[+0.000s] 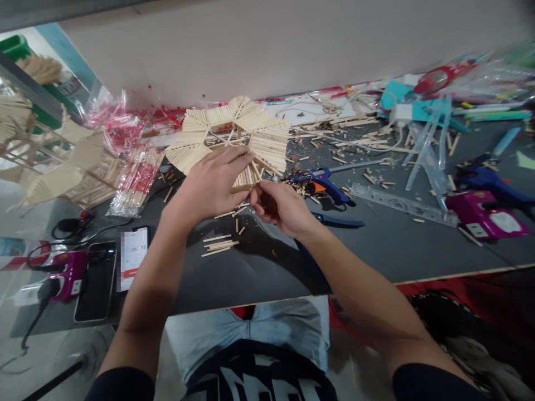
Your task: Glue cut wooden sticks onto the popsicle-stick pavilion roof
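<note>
A star-like model [267, 139] made of thin wooden sticks, with an open framed middle, is tilted up over the dark table. My left hand [211, 181] grips its near side, fingers laid across the sticks and thumb at the lower edge. At that same edge, right of the left thumb, my right hand [282, 207] has its fingers pinched together; whatever sits between the fingertips is hidden. Several loose sticks [219, 245] lie on the table below the hands. Just right of the model rests a blue glue gun [321, 181] with an orange trigger.
A dark-handled tool [338, 221] lies near my right wrist. Farther right are a clear plastic strip [403, 205], a purple power socket [487, 215] and another blue glue gun [489, 178]. Leftward are bagged sticks [136, 181], phones [96, 281] and another stick model [71, 161].
</note>
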The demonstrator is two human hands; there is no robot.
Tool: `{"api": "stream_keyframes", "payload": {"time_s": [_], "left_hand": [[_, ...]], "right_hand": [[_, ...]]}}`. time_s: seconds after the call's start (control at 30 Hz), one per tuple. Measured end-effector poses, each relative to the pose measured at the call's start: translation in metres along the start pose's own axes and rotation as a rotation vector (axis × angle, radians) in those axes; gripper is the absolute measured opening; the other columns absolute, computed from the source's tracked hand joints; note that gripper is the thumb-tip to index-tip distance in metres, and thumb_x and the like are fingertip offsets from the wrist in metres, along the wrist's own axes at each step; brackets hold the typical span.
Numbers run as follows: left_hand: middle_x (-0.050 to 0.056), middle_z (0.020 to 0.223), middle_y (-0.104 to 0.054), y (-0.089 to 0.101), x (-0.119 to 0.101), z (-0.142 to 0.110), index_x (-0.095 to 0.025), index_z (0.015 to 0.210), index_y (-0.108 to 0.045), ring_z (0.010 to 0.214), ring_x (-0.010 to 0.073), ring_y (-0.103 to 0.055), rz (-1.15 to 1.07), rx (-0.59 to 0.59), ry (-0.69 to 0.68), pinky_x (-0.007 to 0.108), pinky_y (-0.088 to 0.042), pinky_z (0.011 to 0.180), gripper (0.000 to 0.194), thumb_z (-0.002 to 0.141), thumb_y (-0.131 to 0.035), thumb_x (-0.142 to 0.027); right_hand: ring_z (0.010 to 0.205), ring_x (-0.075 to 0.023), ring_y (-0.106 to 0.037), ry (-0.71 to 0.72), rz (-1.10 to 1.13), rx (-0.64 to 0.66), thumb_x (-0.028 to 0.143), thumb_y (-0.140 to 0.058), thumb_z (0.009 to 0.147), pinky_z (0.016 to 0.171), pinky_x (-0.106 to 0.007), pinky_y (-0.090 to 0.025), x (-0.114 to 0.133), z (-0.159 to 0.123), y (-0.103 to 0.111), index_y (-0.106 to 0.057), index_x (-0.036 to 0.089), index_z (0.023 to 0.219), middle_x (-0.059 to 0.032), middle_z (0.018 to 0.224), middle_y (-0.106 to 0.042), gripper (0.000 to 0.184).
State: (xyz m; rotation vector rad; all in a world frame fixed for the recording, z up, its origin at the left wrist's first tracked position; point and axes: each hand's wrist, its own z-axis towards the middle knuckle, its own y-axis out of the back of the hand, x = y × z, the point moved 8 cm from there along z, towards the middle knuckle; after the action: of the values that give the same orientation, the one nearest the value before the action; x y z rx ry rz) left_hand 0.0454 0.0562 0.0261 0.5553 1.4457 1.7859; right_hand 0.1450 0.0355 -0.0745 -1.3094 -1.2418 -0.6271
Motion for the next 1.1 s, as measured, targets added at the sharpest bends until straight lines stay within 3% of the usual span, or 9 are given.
{"api": "stream_keyframes", "payload": {"time_s": [0.13, 0.23, 0.43, 0.67, 1.1], "left_hand": [[0.017, 0.152, -0.059, 0.006, 0.012, -0.003, -0.012, 0.15, -0.052, 0.143, 0.0273, -0.055, -0.141, 0.015, -0.008, 0.044, -0.045, 0.119, 0.06, 0.097, -0.061, -0.038], [0.014, 0.144, -0.066, 0.007, 0.017, -0.001, -0.013, 0.144, -0.058, 0.136, 0.025, -0.061, -0.182, -0.042, 0.044, 0.042, -0.048, 0.116, 0.049, 0.099, -0.056, -0.032], [0.014, 0.13, -0.072, 0.003, 0.013, 0.007, -0.013, 0.127, -0.07, 0.125, 0.0262, -0.066, -0.14, -0.094, 0.061, 0.043, -0.05, 0.111, 0.038, 0.101, -0.051, -0.032], [0.013, 0.131, -0.07, 0.003, 0.013, 0.007, -0.014, 0.126, -0.07, 0.125, 0.0268, -0.065, -0.144, -0.087, 0.058, 0.043, -0.05, 0.109, 0.037, 0.101, -0.048, -0.03], [0.009, 0.12, -0.074, 0.001, 0.009, 0.007, -0.018, 0.116, -0.074, 0.111, 0.0234, -0.07, -0.015, -0.128, 0.01, 0.04, -0.053, 0.099, 0.032, 0.104, -0.046, -0.028]], "right_hand": [[0.039, -0.0061, -0.032, 0.003, 0.003, -0.025, 0.064, -0.062, 0.087, 0.036, -0.022, -0.017, -0.002, 0.0, -0.002, -0.061, 0.02, 0.07, 0.0054, 0.05, -0.044, 0.047], [0.04, -0.0068, -0.034, 0.047, -0.051, -0.09, 0.067, -0.061, 0.089, 0.037, -0.022, -0.02, 0.0, 0.001, 0.003, -0.061, 0.02, 0.069, 0.0052, 0.048, -0.043, 0.051], [0.037, -0.0066, -0.034, 0.087, -0.168, -0.103, 0.06, -0.054, 0.096, 0.038, -0.023, -0.023, 0.006, 0.003, 0.001, -0.058, 0.021, 0.063, 0.0041, 0.043, -0.044, 0.052], [0.036, -0.0066, -0.032, 0.064, -0.22, -0.107, 0.06, -0.053, 0.096, 0.04, -0.024, -0.025, 0.013, 0.004, 0.0, -0.055, 0.021, 0.056, 0.0038, 0.039, -0.042, 0.056], [0.047, -0.0083, -0.045, 0.187, -0.518, -0.103, 0.042, -0.04, 0.105, 0.05, -0.025, -0.032, 0.022, -0.004, 0.0, -0.058, 0.019, 0.057, 0.0011, 0.048, -0.052, 0.056]]}}
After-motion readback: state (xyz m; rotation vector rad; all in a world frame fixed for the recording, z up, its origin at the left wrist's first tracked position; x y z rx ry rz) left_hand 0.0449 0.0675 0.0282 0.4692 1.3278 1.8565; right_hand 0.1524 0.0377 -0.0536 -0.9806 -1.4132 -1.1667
